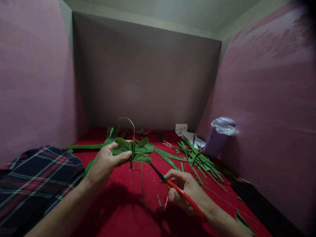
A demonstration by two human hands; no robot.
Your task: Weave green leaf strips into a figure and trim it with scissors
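Between thumb and fingers, my left hand (112, 156) grips a piece folded from green leaf strips (145, 149). A thin strand arches up from it, and another long strand hangs down toward the cloth. My right hand (185, 186) is wrapped round red-handled scissors (181, 192). Their dark blades point up and left, with the tips close to the lower right edge of the leaf piece; whether they touch it I cannot tell.
A red cloth (118, 197) covers the surface, strewn with small leaf scraps. Cut leaf strips (197, 159) pile at right, near white paper (195, 140) and a purple container (217, 140) topped with clear plastic. A dark slab (261, 204) lies far right; plaid fabric (46, 184) lies left.
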